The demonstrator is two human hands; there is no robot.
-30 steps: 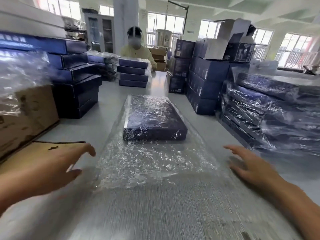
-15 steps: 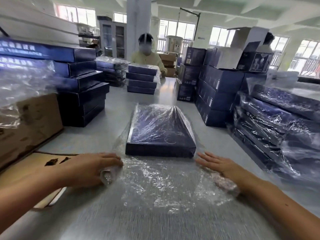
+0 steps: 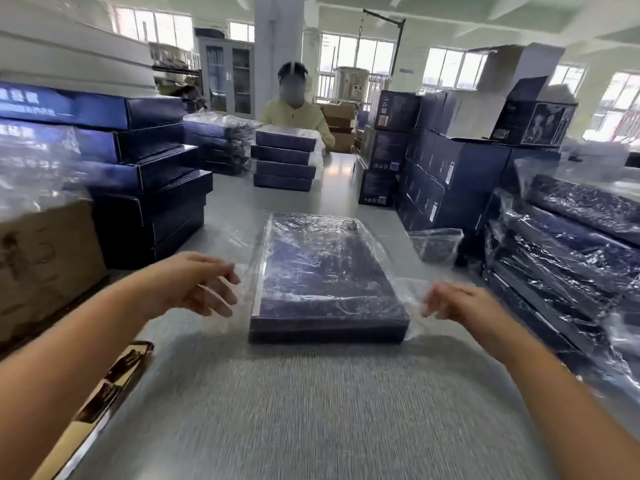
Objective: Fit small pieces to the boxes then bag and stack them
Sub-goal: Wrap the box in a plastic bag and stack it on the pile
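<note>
A flat dark blue box (image 3: 325, 278) lies in the middle of the grey table (image 3: 311, 410), wrapped in a clear plastic bag (image 3: 391, 271) that spills out at both sides. My left hand (image 3: 194, 285) is just left of the box, with thumb and curled fingers closing on the bag's loose left edge. On the other side, my right hand (image 3: 453, 303) has its fingertips curled on the bunched plastic by the box's near right corner. No loose plastic lies in front of the box. The view is blurred by motion.
Bare dark blue boxes (image 3: 145, 188) are stacked at the left above a brown carton (image 3: 45, 258). Bagged boxes (image 3: 571, 244) pile up at the right, with blue cartons (image 3: 450, 174) behind. A person (image 3: 294, 112) stands at the far end behind a short stack (image 3: 284, 161). A flat cardboard piece (image 3: 104, 393) lies near left.
The bag's long open flap, which lay on the table toward me, is gone from the front. Both hands took its corners and moved forward to the box's sides.
</note>
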